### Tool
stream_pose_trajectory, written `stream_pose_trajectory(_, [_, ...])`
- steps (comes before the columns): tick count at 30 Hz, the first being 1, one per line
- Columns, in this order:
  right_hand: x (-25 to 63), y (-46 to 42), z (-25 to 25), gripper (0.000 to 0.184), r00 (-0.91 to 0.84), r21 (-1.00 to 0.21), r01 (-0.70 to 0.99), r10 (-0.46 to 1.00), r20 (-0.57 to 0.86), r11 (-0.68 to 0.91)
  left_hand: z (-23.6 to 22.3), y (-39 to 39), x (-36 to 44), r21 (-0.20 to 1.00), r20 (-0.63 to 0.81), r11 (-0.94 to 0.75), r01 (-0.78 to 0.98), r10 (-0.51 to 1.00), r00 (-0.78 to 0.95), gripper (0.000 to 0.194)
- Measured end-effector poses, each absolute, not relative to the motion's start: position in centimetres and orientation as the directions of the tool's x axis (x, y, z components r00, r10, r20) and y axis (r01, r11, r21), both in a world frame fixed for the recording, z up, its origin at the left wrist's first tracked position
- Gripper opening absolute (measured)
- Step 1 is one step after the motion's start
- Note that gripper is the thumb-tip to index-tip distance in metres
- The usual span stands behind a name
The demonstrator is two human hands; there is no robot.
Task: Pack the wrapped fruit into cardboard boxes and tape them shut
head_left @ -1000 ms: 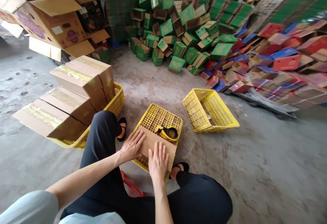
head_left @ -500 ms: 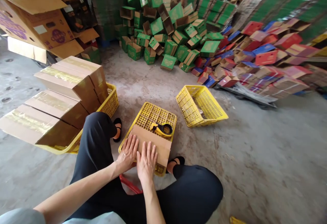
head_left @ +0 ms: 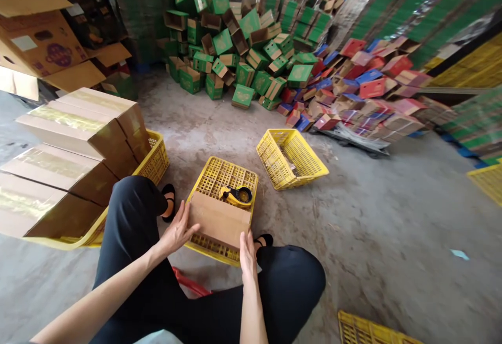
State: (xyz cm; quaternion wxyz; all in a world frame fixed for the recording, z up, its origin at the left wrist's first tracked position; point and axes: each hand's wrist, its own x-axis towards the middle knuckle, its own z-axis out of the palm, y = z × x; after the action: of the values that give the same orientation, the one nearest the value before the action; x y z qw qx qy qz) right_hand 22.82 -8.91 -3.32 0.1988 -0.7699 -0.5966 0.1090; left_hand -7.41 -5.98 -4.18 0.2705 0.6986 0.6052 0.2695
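Note:
A flat piece of brown cardboard [head_left: 219,219] lies on an upturned yellow plastic crate [head_left: 209,175] between my knees. At the cardboard's left end is my left hand [head_left: 178,231], with its fingers stretched out and the thumb apart from them. My right hand [head_left: 248,255] rests by the right end, fingers straight and against the edge. Both hands are open and frame the piece from its two sides. Just beyond the cardboard, a yellow and black tape dispenser [head_left: 237,196] lies on the crate's perforated top.
Left of me, a yellow crate [head_left: 159,158] holds several taped cardboard boxes [head_left: 74,124]. Another yellow crate [head_left: 292,161] stands on the floor ahead. Heaps of green boxes [head_left: 243,75] and red and blue boxes [head_left: 372,88] lie farther back. A yellow crate edge [head_left: 368,328] shows at lower right.
My hands have moved apart, from lying flat on top of the cardboard to its left and right ends. The view has turned slightly right.

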Motion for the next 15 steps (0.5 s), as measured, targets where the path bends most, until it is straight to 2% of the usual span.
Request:
stream_pose_trajectory(2, [22.5,-8.4,-3.5,0.082,0.303,-0.498,0.833,0.952,0.043,-0.243,-4.1,-5.3,-7.5,0.763,-0.070,0.017,0.646,0.996,0.056,0.096])
stream_pose_trajectory(4, [22.1,-8.1,-3.3,0.085,0.341,-0.612,0.743,0.940,-0.005,-0.272,-3.6,-4.7,-7.7,0.781,-0.156,0.094,0.617,0.987,0.046,0.099])
stream_pose_trajectory(7, [21.7,-8.4,-2.3,0.086,0.355,-0.726,0.629,0.934,-0.050,-0.278,-2.4,-4.5,-8.1,0.797,-0.187,0.125,0.591,0.981,0.045,0.102])
stream_pose_trajectory(12, [21.3,-10.1,2.0,0.085,0.328,-0.712,0.659,0.944,-0.019,-0.243,-1.2,-4.8,-7.8,0.873,-0.201,0.142,0.467,0.977,0.077,0.088])
stream_pose_trajectory(15, [20.7,-11.3,5.7,0.078,0.289,-0.641,0.753,0.949,0.125,-0.146,-1.0,-4.9,-6.1,0.911,-0.199,0.139,0.389,0.973,0.118,0.083])
